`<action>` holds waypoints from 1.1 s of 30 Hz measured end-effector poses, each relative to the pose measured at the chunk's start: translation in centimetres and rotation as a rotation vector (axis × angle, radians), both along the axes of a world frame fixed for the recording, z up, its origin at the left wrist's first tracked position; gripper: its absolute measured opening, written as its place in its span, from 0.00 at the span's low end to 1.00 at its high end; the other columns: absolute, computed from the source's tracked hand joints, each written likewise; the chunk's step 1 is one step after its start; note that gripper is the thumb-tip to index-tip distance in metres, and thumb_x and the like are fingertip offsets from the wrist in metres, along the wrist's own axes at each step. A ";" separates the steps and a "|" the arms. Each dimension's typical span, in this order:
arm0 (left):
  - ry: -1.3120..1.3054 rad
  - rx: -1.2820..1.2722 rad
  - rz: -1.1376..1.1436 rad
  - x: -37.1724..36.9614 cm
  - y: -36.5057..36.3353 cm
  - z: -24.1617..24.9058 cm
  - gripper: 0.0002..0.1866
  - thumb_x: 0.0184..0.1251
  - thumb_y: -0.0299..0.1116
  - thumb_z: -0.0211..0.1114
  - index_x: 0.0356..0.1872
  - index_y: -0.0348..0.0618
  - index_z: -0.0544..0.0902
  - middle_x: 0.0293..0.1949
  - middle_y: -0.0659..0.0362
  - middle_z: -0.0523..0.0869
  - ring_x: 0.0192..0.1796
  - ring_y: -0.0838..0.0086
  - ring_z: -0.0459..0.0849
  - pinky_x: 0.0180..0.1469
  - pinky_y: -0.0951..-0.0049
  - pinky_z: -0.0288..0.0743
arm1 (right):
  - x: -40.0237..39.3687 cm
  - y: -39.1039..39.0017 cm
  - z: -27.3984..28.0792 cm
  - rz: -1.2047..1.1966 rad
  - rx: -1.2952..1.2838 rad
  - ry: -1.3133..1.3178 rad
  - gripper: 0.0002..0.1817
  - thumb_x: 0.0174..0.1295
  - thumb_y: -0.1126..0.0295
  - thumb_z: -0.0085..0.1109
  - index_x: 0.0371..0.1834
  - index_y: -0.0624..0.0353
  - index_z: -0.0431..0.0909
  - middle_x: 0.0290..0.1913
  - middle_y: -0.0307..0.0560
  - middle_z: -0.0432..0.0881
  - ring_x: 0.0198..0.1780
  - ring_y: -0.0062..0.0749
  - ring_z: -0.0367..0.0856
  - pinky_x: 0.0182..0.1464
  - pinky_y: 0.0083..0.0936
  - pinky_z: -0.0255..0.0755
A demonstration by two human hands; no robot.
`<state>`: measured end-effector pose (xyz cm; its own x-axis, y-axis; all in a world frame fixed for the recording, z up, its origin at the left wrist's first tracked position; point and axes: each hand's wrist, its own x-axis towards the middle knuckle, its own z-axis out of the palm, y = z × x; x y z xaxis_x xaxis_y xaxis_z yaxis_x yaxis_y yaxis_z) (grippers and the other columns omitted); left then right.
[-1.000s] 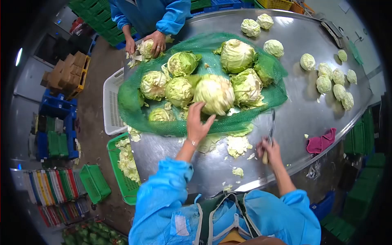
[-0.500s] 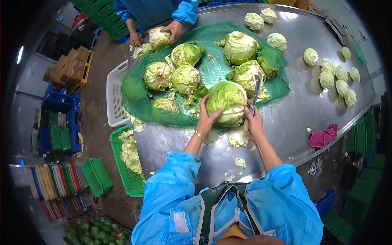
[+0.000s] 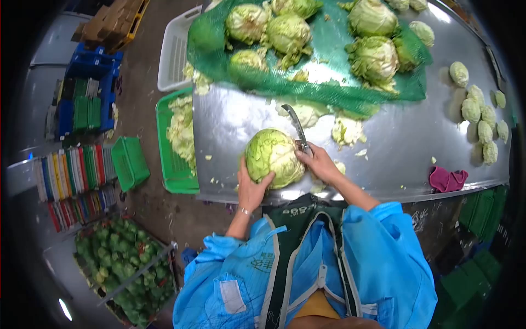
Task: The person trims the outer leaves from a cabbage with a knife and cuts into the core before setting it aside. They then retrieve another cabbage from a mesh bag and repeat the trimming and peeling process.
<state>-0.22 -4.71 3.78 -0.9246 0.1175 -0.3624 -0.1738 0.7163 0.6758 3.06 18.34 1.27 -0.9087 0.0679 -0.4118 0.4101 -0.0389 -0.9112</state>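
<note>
A large pale green cabbage [image 3: 271, 156] is at the near edge of the metal table, close to my body. My left hand [image 3: 253, 189] cups its left and lower side, thumb across the front. In my right hand [image 3: 318, 163] is a knife [image 3: 296, 123], its curved blade pointing up and away. The fingertips of that hand also touch the cabbage's right side. Trimmed leaves [image 3: 348, 130] lie on the table beyond the knife. Farther back, several untrimmed cabbages [image 3: 374, 59] rest on a green mesh net [image 3: 329, 92].
Several small peeled cabbages [image 3: 470, 109] sit on the right of the table [image 3: 405, 142], near a crimson cloth [image 3: 447, 179]. Left of the table stand a green crate [image 3: 164, 148] with leaves inside and a white basket [image 3: 170, 60]. A smaller green crate [image 3: 130, 164] is on the floor.
Both hands have brought the cabbage away from the net toward my body and to the left. The view has tilted down, and the co-worker across the table is out of sight.
</note>
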 end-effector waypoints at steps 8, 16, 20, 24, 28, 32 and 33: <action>0.462 0.107 -0.154 -0.8 1.2 0.5 0.50 0.46 0.45 0.77 0.69 0.36 0.59 0.68 0.43 0.60 0.70 0.50 0.60 0.71 0.56 0.55 | 3.8 0.4 0.7 0.092 0.338 -0.093 0.19 0.61 0.62 0.61 0.47 0.66 0.70 0.35 0.68 0.80 0.38 0.62 0.80 0.38 0.42 0.73; 0.454 -0.053 -0.305 -2.4 2.6 1.4 0.51 0.40 0.51 0.80 0.64 0.37 0.65 0.61 0.46 0.67 0.65 0.53 0.65 0.67 0.55 0.58 | 5.4 -2.9 1.3 0.145 0.350 0.017 0.17 0.65 0.68 0.52 0.48 0.66 0.59 0.29 0.75 0.77 0.36 0.71 0.77 0.38 0.53 0.68; 0.405 -0.066 -0.295 -2.8 2.9 1.1 0.51 0.37 0.50 0.81 0.63 0.40 0.64 0.63 0.44 0.65 0.67 0.49 0.63 0.68 0.52 0.58 | 5.0 -2.9 1.5 0.161 0.410 -0.010 0.15 0.65 0.69 0.52 0.46 0.66 0.58 0.26 0.73 0.77 0.33 0.71 0.77 0.36 0.55 0.68; 0.386 0.163 -0.250 -3.5 3.2 -0.1 0.51 0.37 0.47 0.82 0.63 0.40 0.63 0.64 0.43 0.63 0.67 0.48 0.63 0.68 0.52 0.59 | 4.5 -2.7 0.8 0.180 0.447 0.019 0.15 0.64 0.70 0.52 0.45 0.66 0.58 0.25 0.73 0.76 0.32 0.70 0.76 0.34 0.55 0.68; 0.401 0.180 -0.282 -3.8 2.9 -0.6 0.50 0.36 0.46 0.82 0.62 0.40 0.64 0.64 0.42 0.64 0.67 0.48 0.63 0.68 0.52 0.59 | 3.4 -2.7 -1.3 0.245 0.464 -0.017 0.15 0.61 0.72 0.53 0.43 0.69 0.59 0.28 0.72 0.77 0.35 0.71 0.76 0.37 0.56 0.69; 0.405 0.161 -0.274 -4.5 3.3 -1.0 0.50 0.36 0.47 0.82 0.61 0.40 0.64 0.64 0.42 0.65 0.66 0.48 0.64 0.67 0.51 0.59 | 2.8 -2.5 -0.6 0.221 0.462 -0.053 0.16 0.61 0.72 0.54 0.43 0.71 0.59 0.29 0.73 0.78 0.36 0.70 0.77 0.38 0.56 0.70; 0.403 0.150 -0.285 -4.4 3.6 -0.6 0.50 0.36 0.47 0.82 0.61 0.40 0.65 0.63 0.42 0.65 0.66 0.47 0.64 0.67 0.51 0.59 | 2.9 -2.5 0.3 0.224 0.463 -0.069 0.16 0.61 0.72 0.54 0.43 0.71 0.59 0.29 0.73 0.78 0.36 0.70 0.77 0.38 0.55 0.70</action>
<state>-4.63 -1.06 3.19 -0.9111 0.4085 0.0558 0.3092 0.5875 0.7478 6.00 15.84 1.53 -0.8936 0.0642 -0.4443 0.4220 0.4577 -0.7826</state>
